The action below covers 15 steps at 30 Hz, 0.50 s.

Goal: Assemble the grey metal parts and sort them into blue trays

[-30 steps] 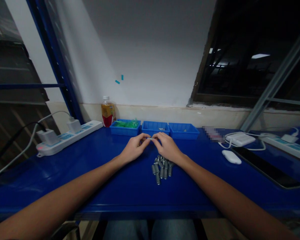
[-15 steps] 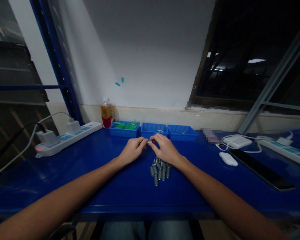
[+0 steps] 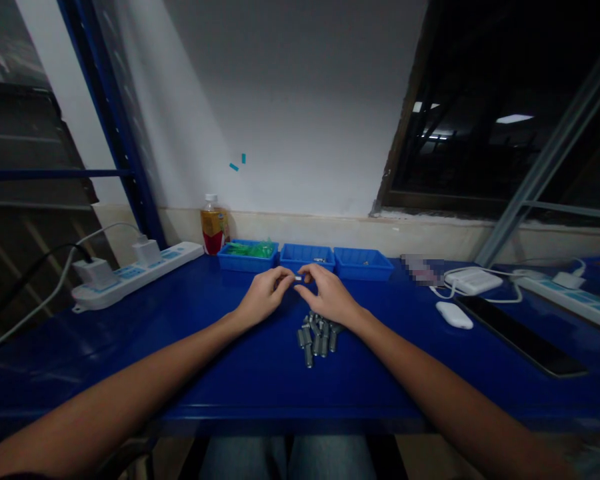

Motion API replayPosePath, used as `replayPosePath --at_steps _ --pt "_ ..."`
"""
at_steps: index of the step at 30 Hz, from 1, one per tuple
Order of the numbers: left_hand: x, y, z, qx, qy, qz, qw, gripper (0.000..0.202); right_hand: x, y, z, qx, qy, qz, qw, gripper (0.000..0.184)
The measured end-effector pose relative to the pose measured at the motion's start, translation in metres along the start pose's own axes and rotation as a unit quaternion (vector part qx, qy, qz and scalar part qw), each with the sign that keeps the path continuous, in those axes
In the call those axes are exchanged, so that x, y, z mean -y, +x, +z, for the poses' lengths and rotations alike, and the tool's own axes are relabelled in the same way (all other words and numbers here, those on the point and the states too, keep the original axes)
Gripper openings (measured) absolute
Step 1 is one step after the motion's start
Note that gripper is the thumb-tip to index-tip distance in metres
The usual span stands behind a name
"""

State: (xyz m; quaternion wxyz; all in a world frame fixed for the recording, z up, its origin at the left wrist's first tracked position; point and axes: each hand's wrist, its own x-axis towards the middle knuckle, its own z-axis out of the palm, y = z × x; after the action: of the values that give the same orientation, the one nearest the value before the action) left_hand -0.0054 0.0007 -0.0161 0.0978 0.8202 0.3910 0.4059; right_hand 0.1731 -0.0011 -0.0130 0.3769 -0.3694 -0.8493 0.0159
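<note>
My left hand [image 3: 265, 295] is closed in a pinch, with a small pale piece [image 3: 298, 278] sticking out from its fingertips; its exact kind is too small to tell. Facing it, my right hand [image 3: 330, 295] has thumb and forefinger spread around the piece, apparently apart from it. Just below my right hand lies a loose pile of grey metal cylinders [image 3: 317, 338] on the blue table [image 3: 230, 380]. Part of this pile is hidden behind the right hand.
Behind my hands stand a blue bin [image 3: 247, 262] holding green plastic, a middle blue bin [image 3: 300, 255] and a right blue bin [image 3: 363, 265] with small metal parts. A bottle [image 3: 214, 227], power strip [image 3: 140, 273], white case [image 3: 454, 315] and phone [image 3: 520, 335] flank them.
My right thumb and forefinger have opened away from the small piece, and the gap between my hands is wider. The left hand keeps its pinch. The view has shifted slightly.
</note>
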Motion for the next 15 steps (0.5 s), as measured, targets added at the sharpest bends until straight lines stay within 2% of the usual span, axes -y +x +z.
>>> replayPosePath --at_steps 5,10,12,15 --pt "0.0026 0.0001 0.0008 0.02 0.002 -0.021 1.0 0.036 0.003 0.0004 -0.0023 0.012 -0.032 -0.021 0.999 0.008" --pt "0.0035 -0.0014 0.002 0.012 -0.038 -0.023 0.999 0.029 0.0005 0.0012 0.0002 0.015 -0.046 -0.002 0.999 0.017" --pt "0.0026 -0.0021 0.002 0.005 -0.041 -0.005 0.999 0.031 -0.0003 0.0017 0.0009 0.018 -0.055 0.0 0.998 0.02" --pt "0.0015 -0.0024 0.0021 -0.001 -0.032 0.017 0.999 0.023 0.0003 0.0017 0.0008 0.02 -0.044 0.002 0.999 0.023"
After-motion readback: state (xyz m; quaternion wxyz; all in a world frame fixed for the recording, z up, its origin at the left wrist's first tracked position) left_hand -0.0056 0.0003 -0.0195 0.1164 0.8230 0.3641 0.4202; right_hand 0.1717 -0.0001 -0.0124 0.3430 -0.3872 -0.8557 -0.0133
